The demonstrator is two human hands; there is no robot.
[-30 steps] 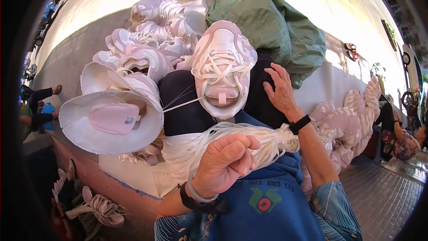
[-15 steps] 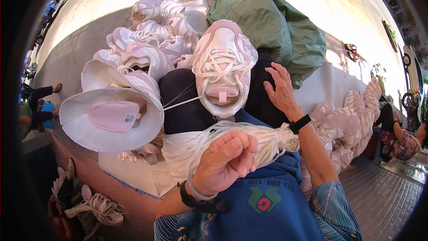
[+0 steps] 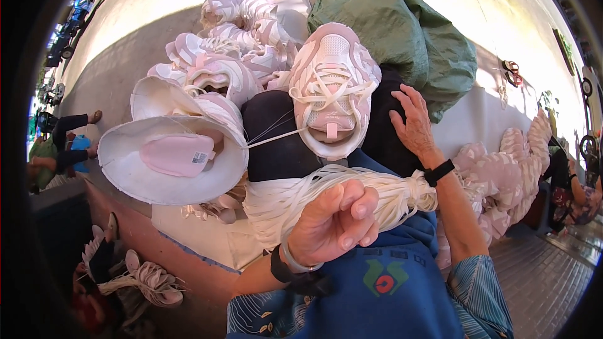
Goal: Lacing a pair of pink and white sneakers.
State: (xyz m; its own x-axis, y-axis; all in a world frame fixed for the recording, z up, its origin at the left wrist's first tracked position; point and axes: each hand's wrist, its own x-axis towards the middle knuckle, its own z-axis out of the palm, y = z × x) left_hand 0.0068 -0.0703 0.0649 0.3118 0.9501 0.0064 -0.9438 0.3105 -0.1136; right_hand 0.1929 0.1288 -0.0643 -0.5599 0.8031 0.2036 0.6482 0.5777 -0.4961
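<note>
A pink and white sneaker upper (image 3: 333, 85) rests toe-away across my dark-clad lap, white laces crisscrossed over its front. My right hand (image 3: 413, 122) lies with spread fingers on my right thigh, beside the upper and holding nothing. My left hand (image 3: 339, 220) hovers above a bundle of white laces (image 3: 402, 194), fingers curled in and no object visible in them. Left of the upper sits another upper with a wide white flared edge (image 3: 119, 163) and a pink tongue (image 3: 173, 156) inside. A white lace and thin threads stretch between these two uppers.
Several pink and white uppers (image 3: 242, 41) are heaped at the far left, and more (image 3: 502, 176) lie stacked at right. Green sheeting (image 3: 402, 37) is bunched beyond my knees. Red-handled scissors (image 3: 512, 73) lie farther right. Other people sit at both sides; laced uppers (image 3: 151, 282) lie lower left.
The whole scene has shifted slightly to the right in view. My left hand stays raised with curled fingers, and my right hand still rests on my thigh.
</note>
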